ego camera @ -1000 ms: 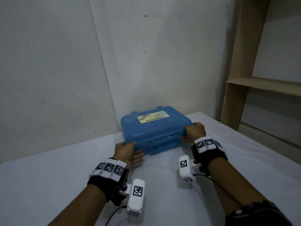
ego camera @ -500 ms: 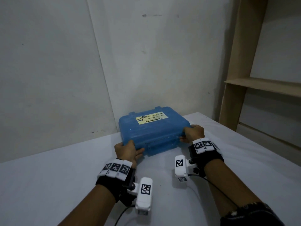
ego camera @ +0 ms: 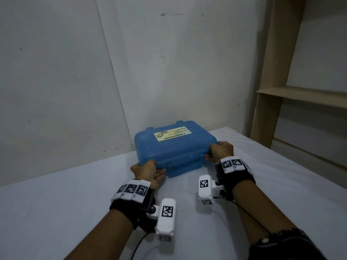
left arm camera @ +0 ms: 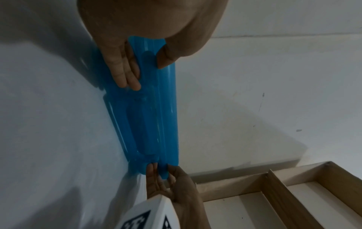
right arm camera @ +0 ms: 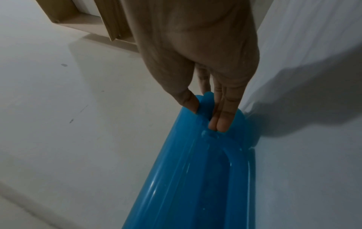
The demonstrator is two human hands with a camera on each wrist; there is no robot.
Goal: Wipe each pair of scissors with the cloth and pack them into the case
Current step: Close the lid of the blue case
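A closed blue plastic case [ego camera: 174, 147] with a yellow label lies flat on the white table [ego camera: 56, 212], close to the wall. My left hand [ego camera: 148, 170] grips its front left corner, thumb on the lid and fingers along the front edge [left arm camera: 147, 75]. My right hand [ego camera: 220, 152] pinches the front right corner the same way [right arm camera: 205, 117]. The left wrist view shows the case [left arm camera: 150, 116] edge-on with the right hand [left arm camera: 162, 175] at its far end. No scissors or cloth are in view.
A wooden shelf unit [ego camera: 300, 96] stands to the right, past the table's right edge. A pale wall rises directly behind the case. Cables trail from both wrist cameras over the near part of the table.
My left hand has shifted up onto the case's front left corner, its thumb now on the lid. The right hand keeps its hold on the right corner. The case has barely moved.
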